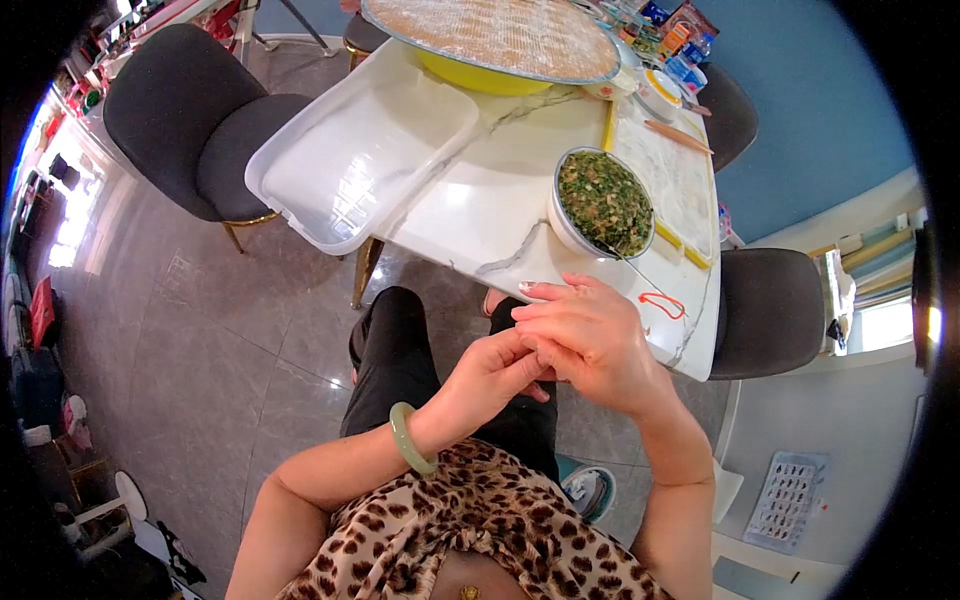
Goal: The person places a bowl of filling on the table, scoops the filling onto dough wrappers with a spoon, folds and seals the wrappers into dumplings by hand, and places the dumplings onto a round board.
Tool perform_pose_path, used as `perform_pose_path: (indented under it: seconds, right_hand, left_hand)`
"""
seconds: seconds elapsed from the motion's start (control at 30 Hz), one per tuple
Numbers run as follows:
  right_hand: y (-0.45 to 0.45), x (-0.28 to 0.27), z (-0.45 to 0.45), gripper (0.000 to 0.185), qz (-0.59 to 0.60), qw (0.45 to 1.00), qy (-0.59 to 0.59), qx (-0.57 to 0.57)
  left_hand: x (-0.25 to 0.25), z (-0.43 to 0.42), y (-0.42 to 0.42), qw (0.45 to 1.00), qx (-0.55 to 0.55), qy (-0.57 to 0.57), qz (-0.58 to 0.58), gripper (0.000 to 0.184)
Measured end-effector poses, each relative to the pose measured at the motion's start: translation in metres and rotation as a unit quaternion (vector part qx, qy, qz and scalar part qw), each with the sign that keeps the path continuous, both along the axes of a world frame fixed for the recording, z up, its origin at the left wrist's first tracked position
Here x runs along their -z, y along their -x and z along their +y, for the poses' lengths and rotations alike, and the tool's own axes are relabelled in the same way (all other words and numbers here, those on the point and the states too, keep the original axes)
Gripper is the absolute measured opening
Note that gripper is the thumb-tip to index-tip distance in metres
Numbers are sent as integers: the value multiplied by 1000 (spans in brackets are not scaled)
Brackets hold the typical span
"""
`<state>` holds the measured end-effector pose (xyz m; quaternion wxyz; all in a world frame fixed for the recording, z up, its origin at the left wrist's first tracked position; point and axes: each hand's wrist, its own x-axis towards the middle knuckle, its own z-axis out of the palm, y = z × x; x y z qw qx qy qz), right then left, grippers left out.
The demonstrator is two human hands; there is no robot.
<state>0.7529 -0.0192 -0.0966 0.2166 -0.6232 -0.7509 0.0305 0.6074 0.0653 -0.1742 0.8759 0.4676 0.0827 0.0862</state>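
My left hand (492,372) and my right hand (590,345) touch each other above my lap, just off the table's front edge. The fingers of my left hand are pressed together under the right one, and a green bangle circles that wrist. My right hand lies over the left fingertips with its fingers bent. Whether anything small is between them is hidden. A bowl of chopped green filling (604,200) stands on the table beyond my right hand, with a thin handle ending in a red loop (662,305) leaning out of it.
On the white marble table (480,220) are a clear plastic tray (360,150), a large round floury tray (500,35) over a yellow basin (480,78), a floured board (665,180) and a rolling pin (678,136). Dark chairs (768,312) surround it. A bin (590,490) stands below.
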Motion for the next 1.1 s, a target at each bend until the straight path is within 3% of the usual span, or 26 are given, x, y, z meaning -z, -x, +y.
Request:
perform_pose_path:
  seconds: [0.03,0.1,0.13,0.2,0.37,0.43,0.6,0.73,0.8,1.1]
  right_hand:
    - [3,-3,1,31,1,1000,0,0]
    - [11,-11,2,59,116,991,24,59]
    - [10,-10,-2,59,116,991,21,61]
    - [7,-7,-13,80,183,975,81,92]
    - [19,22,-29,71,273,943,-19,188]
    - [24,31,-31,67,300,932,-115,167]
    - [38,51,-33,62,473,855,-159,145]
    - [37,48,-33,58,458,864,-160,132]
    - [35,46,-34,51,341,910,-187,142]
    - [34,39,-38,44,173,934,-262,172]
  left_hand:
    - [-1,0,0,1000,-4,5,12,19]
    - [-4,1,-1,1000,-7,8,24,21]
    - [-8,2,-1,999,-27,24,1,23]
    - [-14,4,-2,998,-42,36,-23,26]
    - [-15,10,-2,997,-52,6,-59,32]
    - [-18,7,0,997,-49,41,-45,33]
    - [-12,3,2,992,-82,17,-91,35]
    - [-14,-3,-1,992,-84,-6,-89,35]
    - [-15,-6,-3,991,-90,-21,-91,35]
    - [-27,-13,2,960,-130,-247,-14,36]
